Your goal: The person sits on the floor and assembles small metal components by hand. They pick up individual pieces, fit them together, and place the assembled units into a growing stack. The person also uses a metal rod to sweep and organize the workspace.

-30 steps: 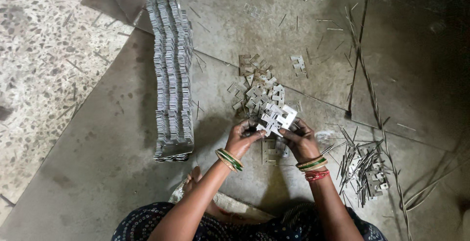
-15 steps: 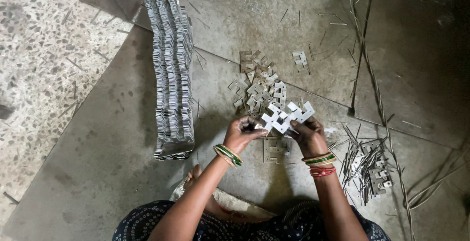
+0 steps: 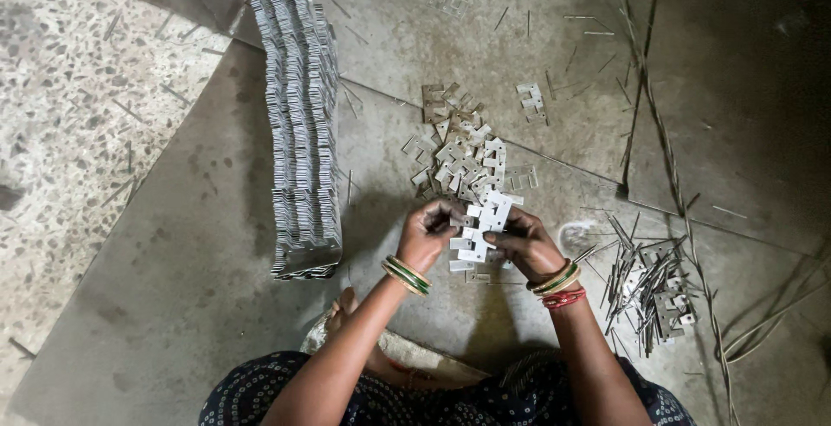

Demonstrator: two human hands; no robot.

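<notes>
We're sitting on the floor here, and both of our hands are gripping a small bunch of flat metal pieces (image 3: 479, 234) right in front of us, low in the middle of the view. Our left hand (image 3: 426, 234) is curling around the left side of the bunch, fingers closed on it, and our right hand (image 3: 525, 244) is pinching it from the right side. Just beyond the hands a loose pile of the same metal pieces (image 3: 459, 153) is lying on the grey metal sheet (image 3: 173, 244). Off to the left a long stacked row of metal parts (image 3: 299, 123) is running away from us. To the right a heap of thin metal pins (image 3: 649, 283) is lying near our right wrist.
</notes>
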